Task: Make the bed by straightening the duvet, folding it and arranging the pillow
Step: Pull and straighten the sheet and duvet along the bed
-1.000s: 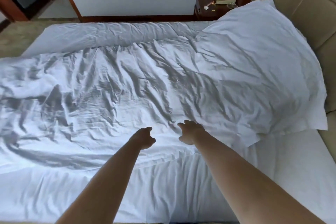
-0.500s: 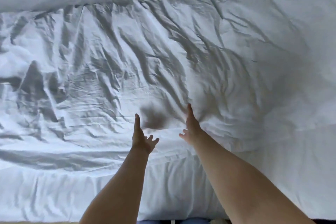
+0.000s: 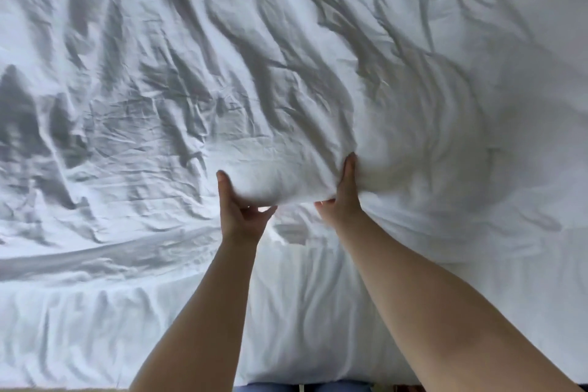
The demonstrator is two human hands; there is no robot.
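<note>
Both hands, the left hand (image 3: 243, 212) and the right hand (image 3: 345, 197), grip the near edge of the white duvet (image 3: 197, 79) (very wrinkly). The duvet lies across the bed, over the white sheet (image 3: 302, 312).

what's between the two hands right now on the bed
In the head view, a raised fold of the wrinkled white duvet spans the gap; the left hand and right hand grip it at either end.

A bedroom, probably: a rumpled white duvet (image 3: 191, 89) fills the view, spread over a sheet-covered mattress (image 3: 318, 312); little else shows.
</note>
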